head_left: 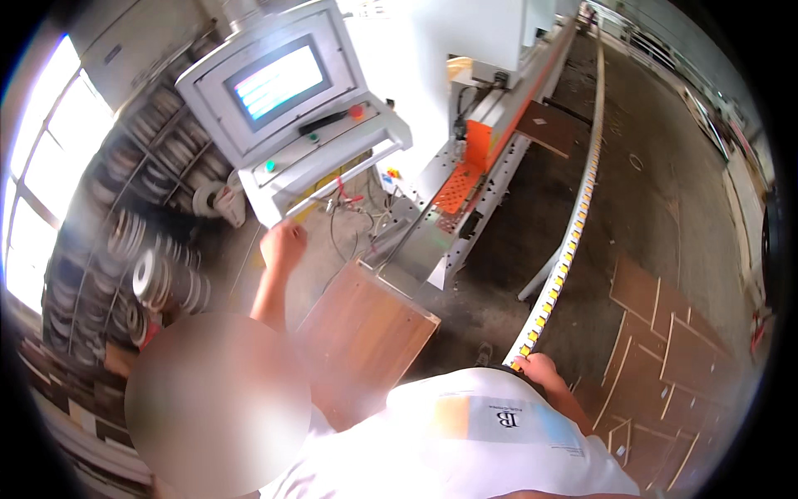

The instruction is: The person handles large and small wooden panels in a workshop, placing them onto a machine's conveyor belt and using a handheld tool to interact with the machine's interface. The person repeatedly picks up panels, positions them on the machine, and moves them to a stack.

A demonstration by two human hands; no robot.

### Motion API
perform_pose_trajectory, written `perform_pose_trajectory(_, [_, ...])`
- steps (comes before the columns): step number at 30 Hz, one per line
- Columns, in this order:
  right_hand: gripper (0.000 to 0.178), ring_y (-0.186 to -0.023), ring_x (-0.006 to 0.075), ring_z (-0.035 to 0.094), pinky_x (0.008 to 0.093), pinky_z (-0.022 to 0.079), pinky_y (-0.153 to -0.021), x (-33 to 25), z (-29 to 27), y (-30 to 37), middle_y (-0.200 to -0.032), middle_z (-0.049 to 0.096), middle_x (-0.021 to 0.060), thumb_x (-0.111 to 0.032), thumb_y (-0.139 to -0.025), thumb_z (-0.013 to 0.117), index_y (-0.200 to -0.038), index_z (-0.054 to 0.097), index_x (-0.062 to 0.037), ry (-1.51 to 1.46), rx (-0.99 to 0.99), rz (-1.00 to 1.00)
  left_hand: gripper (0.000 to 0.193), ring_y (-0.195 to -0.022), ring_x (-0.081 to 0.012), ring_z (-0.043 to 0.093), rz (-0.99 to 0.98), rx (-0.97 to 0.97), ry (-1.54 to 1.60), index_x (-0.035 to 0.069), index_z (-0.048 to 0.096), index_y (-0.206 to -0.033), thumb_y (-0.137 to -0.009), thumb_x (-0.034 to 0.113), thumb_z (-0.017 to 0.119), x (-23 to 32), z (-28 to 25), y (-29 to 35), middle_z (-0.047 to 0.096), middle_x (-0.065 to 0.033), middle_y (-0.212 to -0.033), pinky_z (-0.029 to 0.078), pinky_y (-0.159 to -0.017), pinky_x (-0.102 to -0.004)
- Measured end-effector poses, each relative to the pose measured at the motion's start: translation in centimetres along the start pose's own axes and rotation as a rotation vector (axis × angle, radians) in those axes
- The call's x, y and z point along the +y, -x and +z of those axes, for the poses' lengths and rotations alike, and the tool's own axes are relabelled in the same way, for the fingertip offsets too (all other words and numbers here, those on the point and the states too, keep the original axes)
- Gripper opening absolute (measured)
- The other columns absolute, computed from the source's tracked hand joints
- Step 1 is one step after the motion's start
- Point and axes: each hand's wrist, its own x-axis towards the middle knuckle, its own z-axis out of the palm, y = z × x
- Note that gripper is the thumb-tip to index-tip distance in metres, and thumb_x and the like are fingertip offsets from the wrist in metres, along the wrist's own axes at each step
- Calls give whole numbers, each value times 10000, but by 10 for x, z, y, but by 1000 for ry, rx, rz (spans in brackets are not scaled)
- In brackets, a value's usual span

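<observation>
My left hand (283, 246) is raised in a loose fist just below the near-left end of the white handle bar (342, 181) on a grey control console (287, 91). Nothing shows in its curled fingers, and I cannot tell whether it touches the console. My right hand (539, 369) grips the near end of a long white rail (573, 229), which is set with a row of yellow rollers and runs far ahead. The hand is close to my waist, and its fingers lie over the rail's edge. A blurred disc hides part of my left arm.
A wood-veneer board (366, 324) lies before me. Beyond it runs a long machine bed with an orange perforated bracket (459, 187). A brown panel (545, 128) sits between bed and rail. Brown panels (665, 366) cover the floor at right. Racks of edging rolls (158, 279) stand left.
</observation>
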Motion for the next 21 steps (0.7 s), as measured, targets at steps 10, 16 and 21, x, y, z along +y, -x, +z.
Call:
perform_pose_trajectory(10, [483,-788,195,673,358,509,-739,-36,-6,5,-820,695,127,-461,-980,627,-989,708,15,-345,-54,-59,442,-1112,-375,652,51,197,-70,119,560,-1332,-899,201,595,-35,-36,-173,519,-100,-1467,548,-870,-481])
perform_pose_trajectory(16, [464,-791,212,669,350,516,-748,30,60,7,-826,691,133,-453,-977,644,-1005,705,6,-642,67,-19,507,-1163,-349,651,-23,132,-167,129,557,-1370,-864,151,560,-16,-35,-246,392,-56,-1609,558,-860,-484])
perform_pose_trajectory(21, [458,-888,323,688,414,526,-796,146,134,40,-948,715,183,-454,-970,624,-1018,710,-6,-664,138,204,550,-1265,-306,611,-152,-33,-147,162,553,-1421,-871,172,570,-21,-24,-278,299,-7,-1663,543,-954,-462])
